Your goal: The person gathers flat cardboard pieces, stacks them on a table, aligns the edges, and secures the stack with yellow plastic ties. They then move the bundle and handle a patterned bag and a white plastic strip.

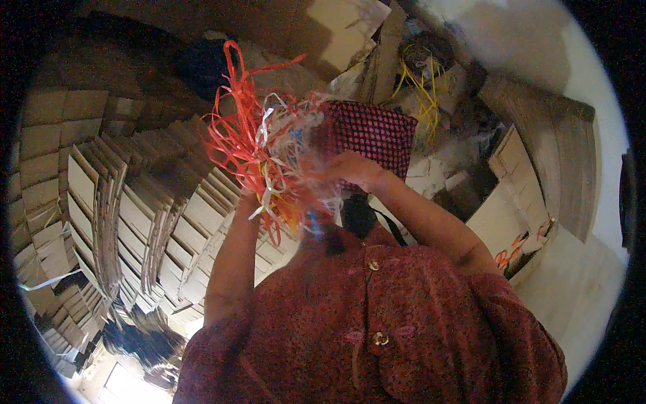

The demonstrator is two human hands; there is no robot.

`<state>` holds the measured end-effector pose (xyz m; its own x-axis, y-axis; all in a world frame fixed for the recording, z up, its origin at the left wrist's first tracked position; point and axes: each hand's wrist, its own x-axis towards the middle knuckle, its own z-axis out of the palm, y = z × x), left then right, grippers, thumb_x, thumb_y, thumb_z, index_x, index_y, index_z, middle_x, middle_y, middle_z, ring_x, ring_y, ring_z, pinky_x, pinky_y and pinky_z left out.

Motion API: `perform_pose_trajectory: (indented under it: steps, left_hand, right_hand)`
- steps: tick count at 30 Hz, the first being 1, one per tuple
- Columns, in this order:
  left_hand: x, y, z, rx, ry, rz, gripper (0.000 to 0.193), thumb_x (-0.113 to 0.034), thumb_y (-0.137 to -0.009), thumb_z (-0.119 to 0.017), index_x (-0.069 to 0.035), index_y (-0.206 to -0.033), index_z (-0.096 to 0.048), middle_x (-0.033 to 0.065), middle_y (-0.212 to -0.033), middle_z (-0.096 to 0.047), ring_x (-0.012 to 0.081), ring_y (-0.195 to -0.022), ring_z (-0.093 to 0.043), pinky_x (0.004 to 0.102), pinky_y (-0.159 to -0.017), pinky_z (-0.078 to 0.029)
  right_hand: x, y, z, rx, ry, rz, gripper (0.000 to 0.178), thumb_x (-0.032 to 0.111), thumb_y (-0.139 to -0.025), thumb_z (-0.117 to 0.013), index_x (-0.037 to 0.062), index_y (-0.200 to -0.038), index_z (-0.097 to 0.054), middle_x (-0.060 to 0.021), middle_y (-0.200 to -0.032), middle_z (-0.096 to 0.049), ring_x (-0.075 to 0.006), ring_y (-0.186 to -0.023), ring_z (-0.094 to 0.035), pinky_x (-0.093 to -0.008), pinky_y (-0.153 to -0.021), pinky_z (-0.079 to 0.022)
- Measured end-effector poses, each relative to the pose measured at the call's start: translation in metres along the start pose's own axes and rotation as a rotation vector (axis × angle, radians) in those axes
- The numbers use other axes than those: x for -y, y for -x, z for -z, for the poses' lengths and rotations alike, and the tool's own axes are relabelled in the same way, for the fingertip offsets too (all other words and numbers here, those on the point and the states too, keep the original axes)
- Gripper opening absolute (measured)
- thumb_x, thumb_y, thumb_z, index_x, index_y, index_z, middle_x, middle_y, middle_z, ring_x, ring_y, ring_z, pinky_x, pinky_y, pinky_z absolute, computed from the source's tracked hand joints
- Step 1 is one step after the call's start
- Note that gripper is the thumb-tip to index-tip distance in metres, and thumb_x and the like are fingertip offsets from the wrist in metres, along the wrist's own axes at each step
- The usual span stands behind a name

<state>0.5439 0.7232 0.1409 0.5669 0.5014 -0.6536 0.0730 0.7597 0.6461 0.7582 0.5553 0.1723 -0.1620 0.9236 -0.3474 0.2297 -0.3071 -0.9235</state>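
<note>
A loose, tangled bundle of plastic string (252, 148) fills the space in front of my chest. Its strands are mostly orange-red, with white, clear and a few yellow ones; part of it is blurred. My left hand (249, 199) comes up under the bundle and grips it, the fingers almost wholly covered by strands. From the other side my right hand (356, 170) reaches in, its fingers bent and closed on the bundle's pale right edge, fingertips blurred. Just beyond my right hand is a red-and-black checked piece (372, 135), woven or cloth; I cannot tell which.
Tall stacks of flat cardboard (101, 209) stand along the left. More cardboard sheets (548, 148) lean by the pale wall (595, 269) on the right. Yellow string (427, 101) hangs over clutter at the back. A bright opening (128, 384) shows at lower left.
</note>
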Motion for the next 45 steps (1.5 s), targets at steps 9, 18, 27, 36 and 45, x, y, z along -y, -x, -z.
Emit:
perform_pose_trajectory:
  steps: [9,18,27,36,45]
  left_hand:
    - [-0.02,0.005,0.019,0.015,-0.023,0.007,0.056,-0.039,-0.077,-0.066,-0.007,-0.119,-0.048,0.0073,-0.104,-0.055,0.0199,-0.088,-0.056,0.0357,-0.072,-0.049]
    - [-0.031,0.003,0.023,0.046,-0.046,0.008,0.056,-0.038,-0.077,-0.066,-0.007,-0.119,-0.048,0.0068,-0.102,-0.056,0.0197,-0.088,-0.057,0.0355,-0.072,-0.049]
    - [-0.03,0.004,0.023,0.072,-0.075,0.031,0.055,-0.037,-0.076,-0.067,-0.008,-0.119,-0.048,0.0063,-0.101,-0.056,0.0195,-0.087,-0.057,0.0352,-0.071,-0.05]
    - [-0.042,0.005,0.03,0.091,-0.096,-0.002,0.055,-0.036,-0.076,-0.068,-0.008,-0.118,-0.048,0.0058,-0.1,-0.056,0.0193,-0.087,-0.057,0.035,-0.071,-0.05]
    - [-0.064,-0.016,0.109,-0.031,-0.286,-0.221,0.041,-0.025,-0.075,-0.067,-0.01,-0.11,-0.051,0.0068,-0.093,-0.06,0.0197,-0.082,-0.061,0.0345,-0.063,-0.053]
  right_hand:
    - [0.043,0.02,0.016,-0.549,-0.124,0.029,0.019,0.018,-0.083,-0.058,0.0026,-0.073,-0.062,-0.003,-0.068,-0.059,-0.0125,-0.065,-0.056,-0.0263,-0.062,-0.044]
    - [0.098,0.026,0.023,-0.563,-1.08,-0.207,0.017,0.023,-0.089,-0.054,0.0082,-0.081,-0.054,0.0028,-0.061,-0.047,-0.0089,-0.051,-0.045,-0.0256,-0.048,-0.039]
    - [0.094,0.002,0.001,-0.42,-0.886,-0.281,0.017,0.023,-0.087,-0.057,0.0084,-0.078,-0.055,0.0036,-0.057,-0.043,-0.0068,-0.045,-0.036,-0.0221,-0.039,-0.029]
    - [0.116,0.042,0.025,-0.681,-1.135,0.006,0.023,0.025,-0.091,-0.047,0.0054,-0.082,-0.056,-0.0009,-0.061,-0.047,-0.0133,-0.055,-0.044,-0.0325,-0.057,-0.046]
    - [0.194,0.138,0.106,-1.213,-0.923,0.08,0.018,0.023,-0.091,-0.049,0.0088,-0.084,-0.056,0.0079,-0.053,-0.031,-0.0041,-0.043,-0.025,-0.0215,-0.038,-0.02]
